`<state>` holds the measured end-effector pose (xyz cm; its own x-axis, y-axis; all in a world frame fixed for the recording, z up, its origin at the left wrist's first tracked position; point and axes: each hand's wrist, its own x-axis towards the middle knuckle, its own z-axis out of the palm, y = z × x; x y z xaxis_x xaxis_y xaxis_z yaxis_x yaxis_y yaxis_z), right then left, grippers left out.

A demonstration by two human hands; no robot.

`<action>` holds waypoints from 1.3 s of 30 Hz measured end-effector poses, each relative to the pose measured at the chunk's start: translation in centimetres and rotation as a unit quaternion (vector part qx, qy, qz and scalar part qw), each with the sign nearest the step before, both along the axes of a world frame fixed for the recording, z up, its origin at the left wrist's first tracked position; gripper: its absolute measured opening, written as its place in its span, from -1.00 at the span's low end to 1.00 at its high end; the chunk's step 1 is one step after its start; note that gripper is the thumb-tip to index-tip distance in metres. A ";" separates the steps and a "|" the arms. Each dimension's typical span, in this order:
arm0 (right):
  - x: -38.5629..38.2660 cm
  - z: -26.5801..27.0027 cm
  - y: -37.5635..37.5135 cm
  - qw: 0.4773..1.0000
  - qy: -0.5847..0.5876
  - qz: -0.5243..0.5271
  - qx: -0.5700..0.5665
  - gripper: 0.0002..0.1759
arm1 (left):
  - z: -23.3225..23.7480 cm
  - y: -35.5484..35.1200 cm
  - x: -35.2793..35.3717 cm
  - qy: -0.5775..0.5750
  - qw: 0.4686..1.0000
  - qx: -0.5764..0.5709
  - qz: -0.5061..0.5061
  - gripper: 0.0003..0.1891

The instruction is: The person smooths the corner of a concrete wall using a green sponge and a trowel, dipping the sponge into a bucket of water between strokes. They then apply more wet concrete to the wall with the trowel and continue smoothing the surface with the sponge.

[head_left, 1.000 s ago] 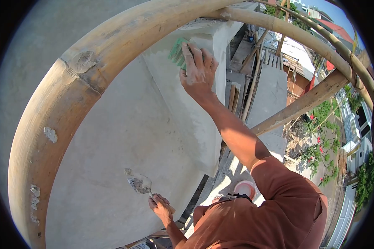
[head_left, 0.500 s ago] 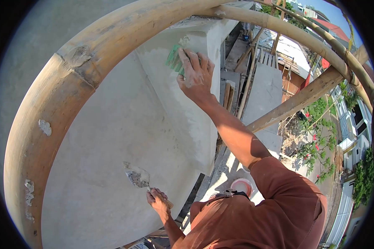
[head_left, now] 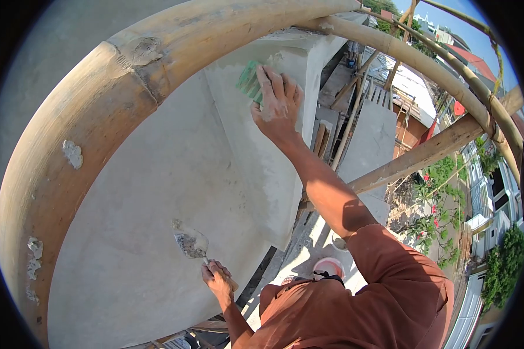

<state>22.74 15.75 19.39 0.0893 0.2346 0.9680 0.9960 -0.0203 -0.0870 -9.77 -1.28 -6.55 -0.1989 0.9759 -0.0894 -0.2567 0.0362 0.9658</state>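
Observation:
My right hand [head_left: 278, 110] is closed around a green ribbed pad [head_left: 250, 81], pressed against the pale plastered ledge [head_left: 285, 58] near the top; the fingers hide part of the pad. Its exact kind I cannot make out. Grey smears mark the fingers and the back of that hand. Lower left, my left hand [head_left: 219, 279] grips the handle of a trowel [head_left: 190, 243]. Wet mortar lies on the trowel's blade, which is held over the smooth grey plastered surface [head_left: 140, 192].
A thick bamboo pole [head_left: 87, 110] curves across the left and top, spotted with dried mortar. Another bamboo pole [head_left: 425, 151] runs diagonally at right. Below are a pink bucket [head_left: 330, 266], a walkway [head_left: 364, 139], flowering plants [head_left: 434, 215] and neighbouring buildings.
The view has shifted slightly, so the bamboo pole and ledge sit differently in frame. My right hand stays at the ledge with the pad; the trowel stays in my left hand.

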 end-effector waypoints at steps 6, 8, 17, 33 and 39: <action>0.5 2.4 2.4 0.996 -0.013 -0.057 0.067 -0.14 | -0.5 0.0 0.1 0.000 1.000 -0.009 0.011 -0.85; -0.3 2.2 3.3 0.998 -0.016 -0.052 0.040 -0.15 | -0.8 0.1 0.2 -0.005 1.000 -0.006 0.007 -0.85; -0.6 0.6 4.4 1.000 0.006 0.003 0.010 -0.11 | -1.2 -0.1 0.0 0.020 1.000 0.003 0.022 -0.82; 0.4 1.8 2.9 0.996 0.028 -0.047 0.065 -0.12 | -1.3 -0.1 0.0 0.009 1.000 -0.011 0.027 -0.82; -0.8 -0.5 3.1 0.998 -0.002 0.011 -0.058 -0.11 | -0.1 0.0 0.4 -0.015 1.000 -0.009 0.019 -0.86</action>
